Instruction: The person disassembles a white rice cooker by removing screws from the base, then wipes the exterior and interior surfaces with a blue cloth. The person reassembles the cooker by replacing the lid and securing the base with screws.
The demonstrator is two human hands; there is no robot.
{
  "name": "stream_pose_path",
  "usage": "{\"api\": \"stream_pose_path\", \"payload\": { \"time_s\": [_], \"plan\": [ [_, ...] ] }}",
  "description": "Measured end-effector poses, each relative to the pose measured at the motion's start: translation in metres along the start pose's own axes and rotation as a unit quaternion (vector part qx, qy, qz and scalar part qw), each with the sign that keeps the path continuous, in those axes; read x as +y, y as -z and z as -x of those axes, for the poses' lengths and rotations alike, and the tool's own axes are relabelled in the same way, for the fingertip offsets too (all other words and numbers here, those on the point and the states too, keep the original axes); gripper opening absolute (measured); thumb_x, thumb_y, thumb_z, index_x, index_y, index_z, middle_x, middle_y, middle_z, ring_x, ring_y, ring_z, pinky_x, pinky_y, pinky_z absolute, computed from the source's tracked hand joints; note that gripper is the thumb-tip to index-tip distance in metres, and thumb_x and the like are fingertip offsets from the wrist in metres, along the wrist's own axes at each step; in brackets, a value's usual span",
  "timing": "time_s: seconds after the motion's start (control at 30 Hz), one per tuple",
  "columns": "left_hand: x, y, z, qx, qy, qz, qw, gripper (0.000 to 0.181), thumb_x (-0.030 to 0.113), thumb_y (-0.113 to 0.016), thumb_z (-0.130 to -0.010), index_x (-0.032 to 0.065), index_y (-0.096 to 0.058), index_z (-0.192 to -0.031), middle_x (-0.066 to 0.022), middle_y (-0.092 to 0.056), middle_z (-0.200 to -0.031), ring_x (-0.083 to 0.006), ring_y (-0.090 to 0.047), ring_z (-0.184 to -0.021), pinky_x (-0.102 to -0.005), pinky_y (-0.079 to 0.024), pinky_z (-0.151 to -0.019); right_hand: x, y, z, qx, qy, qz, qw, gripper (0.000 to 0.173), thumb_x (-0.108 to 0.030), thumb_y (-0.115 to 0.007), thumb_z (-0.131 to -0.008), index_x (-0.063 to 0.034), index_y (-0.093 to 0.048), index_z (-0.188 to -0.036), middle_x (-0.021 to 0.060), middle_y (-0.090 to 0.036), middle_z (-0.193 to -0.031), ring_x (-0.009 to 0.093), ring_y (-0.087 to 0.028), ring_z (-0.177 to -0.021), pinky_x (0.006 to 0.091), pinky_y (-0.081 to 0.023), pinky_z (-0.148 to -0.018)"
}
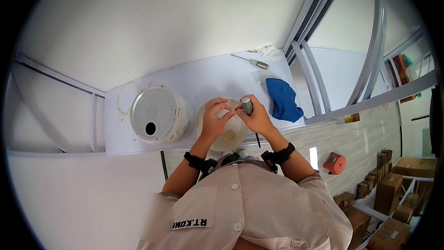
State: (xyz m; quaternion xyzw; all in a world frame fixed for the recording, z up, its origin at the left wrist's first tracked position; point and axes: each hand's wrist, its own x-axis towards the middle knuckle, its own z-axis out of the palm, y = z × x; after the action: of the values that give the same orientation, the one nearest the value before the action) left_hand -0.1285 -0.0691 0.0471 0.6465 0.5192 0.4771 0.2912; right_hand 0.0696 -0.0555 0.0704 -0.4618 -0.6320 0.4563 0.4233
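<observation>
My right hand (259,115) holds a screwdriver (247,105), its thick grey handle against the palm and its dark shaft pointing back towards me. My left hand (214,118) has its fingers curled, with the fingertips close to those of the right hand. Something tiny may be between them, too small to make out. Beneath both hands is a round, cream-coloured plastic piece (219,141) like a lid or basin, with a raised ring (229,135) near its front side. To the left stands a white plastic bucket (178,119) with a clear lid (156,107) and a dark round hole in it.
A blue cloth (282,100) lies at the bench's right end. Behind it are a second screwdriver (259,64) and a white crumpled cloth (272,52). Metal frame bars (367,48) rise at right. A red stool (334,163) and cardboard boxes (388,192) stand on the floor.
</observation>
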Motion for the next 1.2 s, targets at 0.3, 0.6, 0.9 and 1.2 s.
{"api": "stream_pose_path", "payload": {
  "time_s": [0.3, 0.6, 0.9, 1.2],
  "plan": [
    [0.010, -0.001, 0.000, -0.045, -0.133, -0.073, 0.987, 0.023, 0.009, -0.092, -0.073, 0.0088, -0.077, -0.090, -0.0033, -0.073, -0.107, -0.0278, -0.066, -0.104, -0.0407, -0.053, -0.091, -0.007, 0.012, 0.003, -0.054, -0.052, -0.015, 0.997, 0.032, -0.011, -0.080, -0.090, -0.0042, -0.061, -0.115, 0.0099, -0.076, -0.093, 0.018, -0.071, -0.084, 0.0334, -0.057, -0.078],
    [0.030, -0.022, -0.001, -0.120, -0.142, -0.086, 0.979, 0.035, 0.017, -0.093, -0.072, 0.0088, -0.077, -0.102, -0.0058, -0.073, -0.113, -0.0300, -0.067, -0.106, -0.0420, -0.055, -0.091, 0.003, 0.040, 0.035, 0.032, -0.092, 0.160, 0.982, 0.039, -0.012, -0.081, -0.085, -0.0085, -0.062, -0.119, 0.0147, -0.076, -0.095, 0.032, -0.074, -0.087, 0.0424, -0.058, -0.078],
    [0.027, -0.037, 0.007, -0.141, -0.058, -0.141, 0.978, 0.040, 0.023, -0.090, -0.075, 0.0105, -0.075, -0.109, -0.0051, -0.068, -0.110, -0.0309, -0.063, -0.106, -0.0435, -0.053, -0.094, 0.060, 0.053, 0.072, 0.070, -0.170, 0.360, 0.915, 0.051, -0.018, -0.079, -0.085, -0.0147, -0.060, -0.132, 0.0208, -0.076, -0.098, 0.045, -0.073, -0.092, 0.0549, -0.058, -0.078],
    [0.012, -0.029, 0.014, -0.121, -0.021, -0.144, 0.982, 0.035, 0.023, -0.086, -0.083, 0.0084, -0.074, -0.111, -0.0093, -0.068, -0.113, -0.0328, -0.062, -0.109, -0.0435, -0.052, -0.095, 0.062, 0.048, 0.065, 0.080, -0.169, 0.315, 0.931, 0.045, -0.017, -0.078, -0.086, -0.0139, -0.061, -0.128, 0.0207, -0.076, -0.097, 0.046, -0.073, -0.091, 0.0535, -0.058, -0.078]
  ]
}}
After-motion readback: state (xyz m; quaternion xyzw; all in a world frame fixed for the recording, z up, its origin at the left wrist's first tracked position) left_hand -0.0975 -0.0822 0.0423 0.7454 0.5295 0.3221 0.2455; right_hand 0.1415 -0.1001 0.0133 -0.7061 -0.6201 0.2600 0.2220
